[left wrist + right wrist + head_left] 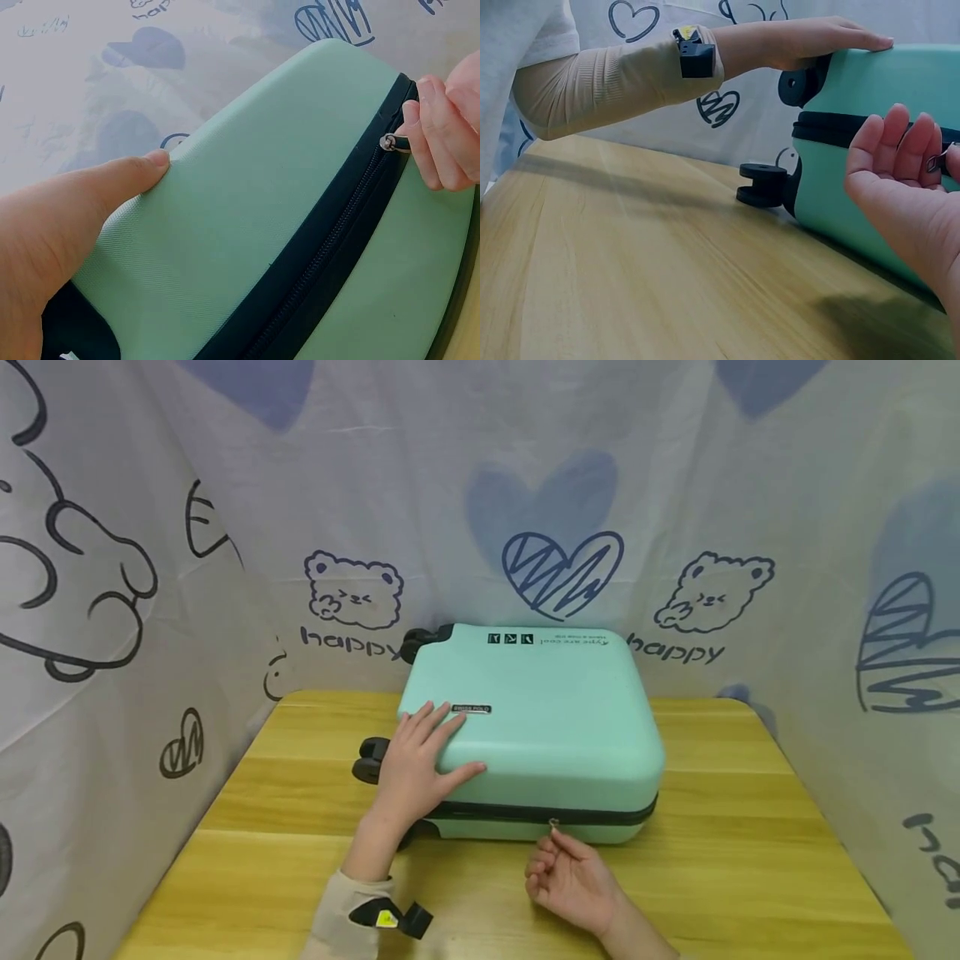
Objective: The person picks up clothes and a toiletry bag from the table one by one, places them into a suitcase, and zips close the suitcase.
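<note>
A mint-green hard-shell suitcase (547,727) lies flat on the wooden table, its black zipper band (322,247) running along the near side. On the suitcase's left part rests my left hand (416,768), fingers spread over the top near the small name plate (472,709). My right hand (573,877) is at the near side, palm turned up. Between its thumb and finger it pinches the metal zipper pull (390,142), seen most clearly in the left wrist view. The zipper teeth left of the pull look closed.
Black wheels (370,760) stick out from the suitcase's left end. The wooden table (720,860) extends around it. Behind and on both sides hangs a white cloth (420,468) printed with hearts and bears; the suitcase's far edge is close to it.
</note>
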The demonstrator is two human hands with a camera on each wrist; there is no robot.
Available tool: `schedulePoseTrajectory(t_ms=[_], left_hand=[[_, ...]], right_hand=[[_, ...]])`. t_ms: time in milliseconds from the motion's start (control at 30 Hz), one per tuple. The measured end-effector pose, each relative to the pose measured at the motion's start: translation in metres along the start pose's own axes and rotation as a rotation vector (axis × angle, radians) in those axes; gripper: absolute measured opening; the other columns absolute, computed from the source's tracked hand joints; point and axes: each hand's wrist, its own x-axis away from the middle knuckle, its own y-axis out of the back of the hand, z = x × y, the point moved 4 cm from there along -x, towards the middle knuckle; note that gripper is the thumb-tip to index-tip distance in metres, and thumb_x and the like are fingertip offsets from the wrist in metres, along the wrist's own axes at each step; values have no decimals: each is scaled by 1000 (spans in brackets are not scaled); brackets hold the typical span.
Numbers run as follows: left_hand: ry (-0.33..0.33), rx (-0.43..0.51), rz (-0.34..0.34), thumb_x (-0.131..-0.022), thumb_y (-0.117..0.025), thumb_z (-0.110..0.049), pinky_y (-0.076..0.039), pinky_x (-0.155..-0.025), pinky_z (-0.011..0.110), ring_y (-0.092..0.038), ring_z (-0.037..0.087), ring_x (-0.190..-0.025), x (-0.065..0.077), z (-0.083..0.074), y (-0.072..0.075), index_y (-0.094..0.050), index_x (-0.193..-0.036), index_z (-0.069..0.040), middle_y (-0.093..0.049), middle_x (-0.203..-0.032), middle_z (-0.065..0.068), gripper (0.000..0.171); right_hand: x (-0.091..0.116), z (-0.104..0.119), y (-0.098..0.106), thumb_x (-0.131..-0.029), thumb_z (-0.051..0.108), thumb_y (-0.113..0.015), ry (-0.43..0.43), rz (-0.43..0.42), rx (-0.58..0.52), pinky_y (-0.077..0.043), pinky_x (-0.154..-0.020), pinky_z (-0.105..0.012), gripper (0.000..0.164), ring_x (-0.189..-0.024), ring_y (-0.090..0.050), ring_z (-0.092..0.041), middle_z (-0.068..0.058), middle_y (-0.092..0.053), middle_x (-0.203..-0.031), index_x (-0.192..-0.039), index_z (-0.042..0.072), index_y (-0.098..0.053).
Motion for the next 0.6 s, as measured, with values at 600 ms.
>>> schedulePoseTrajectory(t_ms=[600], left_hand=[[-45,29,61,-78,-73,-55,-29,-116,56,-41,34,-140,3,5,7,-54,-140,-17,-51,-146,12,75]], right_hand=[[1,-1,-6,-107,32,-35,55,-174,-22,-42,-87,-23,37,-83,-53,-10,0,-57,-83,-92,11,-62]])
